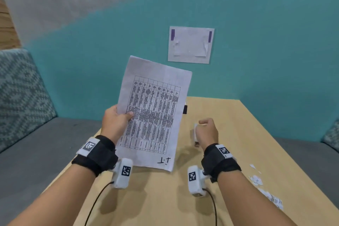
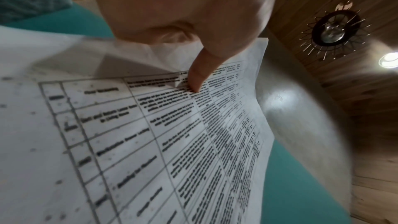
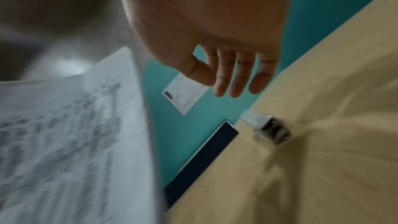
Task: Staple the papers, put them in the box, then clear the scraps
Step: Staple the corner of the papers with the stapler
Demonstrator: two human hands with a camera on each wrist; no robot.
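My left hand (image 1: 117, 117) holds up a stack of papers (image 1: 152, 113) printed with a table, thumb (image 2: 197, 76) pressed on the front sheet (image 2: 150, 142). The papers stand tilted above the table's far left part. My right hand (image 1: 207, 130) hovers over a small white stapler (image 1: 195, 134) on the table. Its fingers (image 3: 232, 77) hang relaxed and hold nothing, apart from the stapler (image 3: 269, 130). A dark box (image 1: 185, 109) shows only as an edge behind the papers, at the table's far side (image 3: 204, 156). White paper scraps (image 1: 256, 180) lie at the right edge.
The light wooden table (image 1: 238, 134) stands against a teal wall. More scraps (image 1: 273, 199) lie nearer on the right. A sheet (image 1: 190, 45) is taped to the wall. A grey sofa (image 1: 36, 143) with a patterned cushion (image 1: 20, 88) is on the left.
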